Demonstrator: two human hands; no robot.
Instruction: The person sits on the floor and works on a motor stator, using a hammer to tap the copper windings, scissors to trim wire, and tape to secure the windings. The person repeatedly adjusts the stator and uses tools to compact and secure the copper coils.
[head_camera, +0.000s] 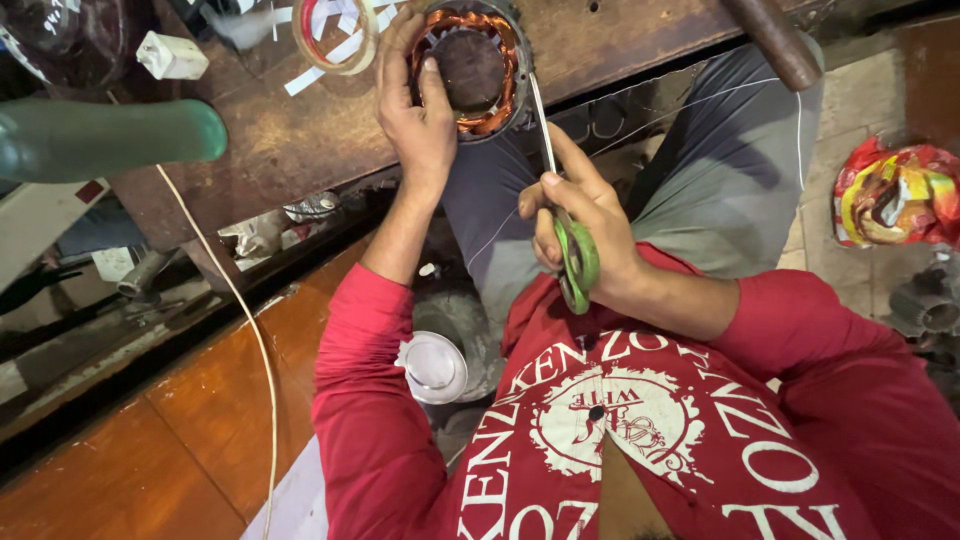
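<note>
At the desk's (290, 140) near edge, the left hand (420, 110) grips the copper-wound motor ring (470, 65); the right hand (585, 235) clamps green-handled scissors (560, 200), whose tip, seemingly touching the windings, could nick the copper.

L hand (418, 120) steadies stator (470, 68); R hand (580, 225) scissors (568, 225).

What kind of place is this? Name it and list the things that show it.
Probably a small motor repair workshop: the left hand steadies a stator with copper windings on a worn wooden bench, the right hand holds green-handled scissors, and a tape roll lies nearby.
</note>
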